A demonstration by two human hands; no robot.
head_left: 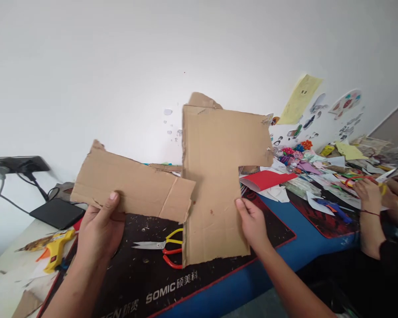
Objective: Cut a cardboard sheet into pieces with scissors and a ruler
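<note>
My left hand (101,227) pinches the lower edge of a strip-like cardboard piece (135,187), thumb in front. My right hand (254,223) grips the right edge of a larger cardboard piece (215,176) with a notch cut from its lower right side. Both pieces are held up above the desk, and the strip's right end meets or overlaps the larger piece's left edge. Below them, scissors (159,245) with yellow and red handles lie on a black desk mat (135,269); the larger cardboard hides part of their handles.
A yellow glue gun (58,251) and a black phone-like slab (58,213) lie at left, near a power strip (36,163). Red paper (267,179) and piled craft scraps stand at right. A co-worker's hand (368,192) is by red-handled scissors, near a blue glue gun (334,210).
</note>
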